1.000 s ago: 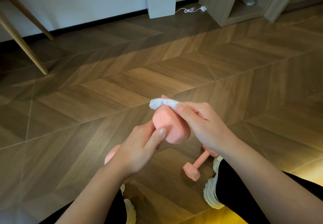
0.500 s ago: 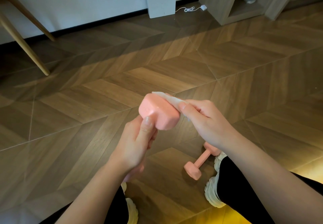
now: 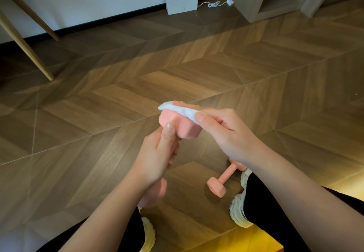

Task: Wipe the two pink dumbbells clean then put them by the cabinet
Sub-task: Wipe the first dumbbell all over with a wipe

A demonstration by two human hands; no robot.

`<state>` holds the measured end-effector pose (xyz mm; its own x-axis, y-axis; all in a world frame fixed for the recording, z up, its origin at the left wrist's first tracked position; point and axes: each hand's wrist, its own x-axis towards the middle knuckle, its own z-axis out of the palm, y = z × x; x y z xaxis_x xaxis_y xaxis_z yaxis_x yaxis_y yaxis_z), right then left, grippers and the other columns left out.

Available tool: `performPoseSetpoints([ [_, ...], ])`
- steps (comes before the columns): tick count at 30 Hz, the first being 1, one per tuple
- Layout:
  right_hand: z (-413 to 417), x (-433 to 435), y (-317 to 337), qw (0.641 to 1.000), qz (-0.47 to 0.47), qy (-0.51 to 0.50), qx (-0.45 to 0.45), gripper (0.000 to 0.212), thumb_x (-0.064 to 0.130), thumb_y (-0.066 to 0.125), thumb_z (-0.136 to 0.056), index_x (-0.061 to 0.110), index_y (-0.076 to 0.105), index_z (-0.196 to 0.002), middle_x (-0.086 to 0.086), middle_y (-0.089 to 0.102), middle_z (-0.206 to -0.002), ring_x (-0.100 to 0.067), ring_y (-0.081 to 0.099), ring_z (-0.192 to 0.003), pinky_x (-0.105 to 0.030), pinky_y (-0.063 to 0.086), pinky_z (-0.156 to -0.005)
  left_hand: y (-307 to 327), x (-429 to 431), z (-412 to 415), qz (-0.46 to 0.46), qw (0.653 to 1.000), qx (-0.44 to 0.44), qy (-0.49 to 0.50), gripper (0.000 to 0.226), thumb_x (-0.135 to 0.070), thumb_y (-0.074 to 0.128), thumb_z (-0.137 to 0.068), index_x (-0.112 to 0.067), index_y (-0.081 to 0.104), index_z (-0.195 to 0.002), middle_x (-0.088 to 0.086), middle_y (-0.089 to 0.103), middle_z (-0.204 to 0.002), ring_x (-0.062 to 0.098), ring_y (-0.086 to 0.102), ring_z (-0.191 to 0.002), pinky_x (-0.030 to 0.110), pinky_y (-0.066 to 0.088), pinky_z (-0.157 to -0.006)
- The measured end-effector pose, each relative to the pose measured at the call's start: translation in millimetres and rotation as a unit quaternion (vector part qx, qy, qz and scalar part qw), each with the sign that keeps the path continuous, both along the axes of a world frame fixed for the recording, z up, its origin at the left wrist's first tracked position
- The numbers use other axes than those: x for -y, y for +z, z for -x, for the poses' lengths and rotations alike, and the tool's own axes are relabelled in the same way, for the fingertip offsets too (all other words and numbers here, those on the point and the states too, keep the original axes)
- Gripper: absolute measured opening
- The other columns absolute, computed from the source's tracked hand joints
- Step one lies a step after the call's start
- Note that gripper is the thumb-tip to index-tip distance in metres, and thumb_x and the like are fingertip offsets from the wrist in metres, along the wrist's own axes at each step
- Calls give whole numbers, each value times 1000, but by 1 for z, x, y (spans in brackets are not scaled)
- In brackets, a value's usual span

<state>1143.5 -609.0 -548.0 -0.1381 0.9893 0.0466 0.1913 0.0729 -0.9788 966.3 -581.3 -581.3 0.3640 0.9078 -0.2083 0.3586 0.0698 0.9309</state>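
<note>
Pink rubber fills the middle of the head view. One dumbbell (image 3: pixel 178 127) is held up off the floor (image 3: pixel 122 98), with its upper head at centre frame and its lower head showing just below the left wrist. The left hand (image 3: pixel 157 153) is wrapped round the handle, thumb pressed up against the upper head. The right hand (image 3: pixel 226 131) pinches a white wipe (image 3: pixel 177 109) between thumb and fingers (image 3: pixel 222 114), and the wipe lies draped over the far top edge of that head.

Half a second ago the wipe was tucked along the right side of the head. It has now come back across the top, much where it sat a second ago. Meanwhile the left hand has turned the dumbbell, so the lower head has swung from left of the wrist to beneath it. That suggests back-and-forth rubbing while the weight is rotated, so this dumbbell is probably only partly cleaned.

The second dumbbell (image 3: pixel 224 180) has not shifted. It lies on the floor at lower right, just beside the right shoe (image 3: pixel 242 212), with neither hand on it. The cabinet (image 3: pixel 254 0) stands at the upper right, well apart from both, so the carrying step is not begun.
</note>
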Motion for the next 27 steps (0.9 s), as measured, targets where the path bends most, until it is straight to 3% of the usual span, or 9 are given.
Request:
performPoseSetpoints([
  [7, 1, 1, 0, 1000, -25, -12, 9, 37, 12, 40, -103, 1, 67, -125, -1, 60, -140, -4, 47, -136, -43, 31, -119, 3, 2, -3, 80, 991, 53, 89, 87, -87, 23, -78, -10, 64, -81, -4, 50, -61, 10, 39, -49, 23, 34, -45],
  [10, 1, 2, -2, 999, -34, -2, -5, 37, 10, 38, -104, 17, 72, -118, 1, 58, -142, -7, 46, -138, -46, 31, -118, 7, 2, -3, 97, 988, 75, 95, 83, -84, 21, -81, -14, 64, -75, 0, 48, -64, 11, 38, -51, 24, 32, -45],
  [12, 2, 1, 0, 999, -40, -6, -18, 46, 9, 39, -104, 32, 74, -84, 3, 58, -140, -7, 48, -137, -37, 36, -114, 11, 3, -2, 93, 988, 71, 96, 76, -81, 17, -84, -20, 61, -68, 2, 49, -64, 12, 39, -50, 24, 34, -45],
  [14, 3, 2, 2, 999, -42, -17, -16, 47, 6, 39, -104, 30, 67, -75, 7, 62, -135, -2, 53, -131, -21, 40, -106, 14, 3, -2, 86, 989, 71, 93, 82, -80, 14, -88, -13, 57, -70, 3, 50, -63, 13, 41, -51, 26, 36, -47],
  [17, 0, 2, -5, 998, -47, -43, 15, 39, 3, 39, -104, -14, 65, -79, 42, 64, -80, 19, 59, -74, 1, 39, -69, 15, 4, -2, 79, 990, 76, 92, 88, -79, 13, -89, -1, 52, -72, 2, 50, -61, 13, 42, -50, 27, 37, -48],
  [20, -2, 1, -10, 997, -28, -73, 21, 49, 18, 40, -103, -15, 56, -71, 21, 50, -48, -3, 34, -44, -13, 26, -49, 15, 2, 1, 69, 990, 92, 81, 83, -80, 19, -84, -5, 52, -69, 1, 49, -58, 11, 42, -48, 22, 37, -45],
  [24, -1, -6, -12, 995, 30, -93, -34, 51, 27, 40, -98, -5, 58, -62, -36, 56, -77, -48, 57, -82, -59, 46, -87, 8, -2, 6, 24, 997, 73, 18, 87, -90, 26, -75, -6, 48, -67, 1, 49, -60, 14, 41, -51, 27, 35, -50],
  [26, -2, -8, -16, 993, 53, -103, -27, 45, 25, 42, -96, 9, 56, -56, -14, 61, -66, -31, 59, -75, -51, 49, -82, 4, -3, 9, -7, 998, 60, -30, 86, -94, 30, -73, -10, 46, -66, -5, 46, -58, 15, 39, -53, 28, 33, -51],
  [27, -3, -8, -17, 993, 63, -91, -40, 45, 20, 42, -99, 21, 61, -58, 7, 63, -63, -12, 60, -70, -36, 50, -78, 3, -2, 11, -24, 997, 49, -55, 79, -93, 30, -74, -16, 46, -64, -6, 47, -56, 13, 40, -52, 26, 33, -51],
])
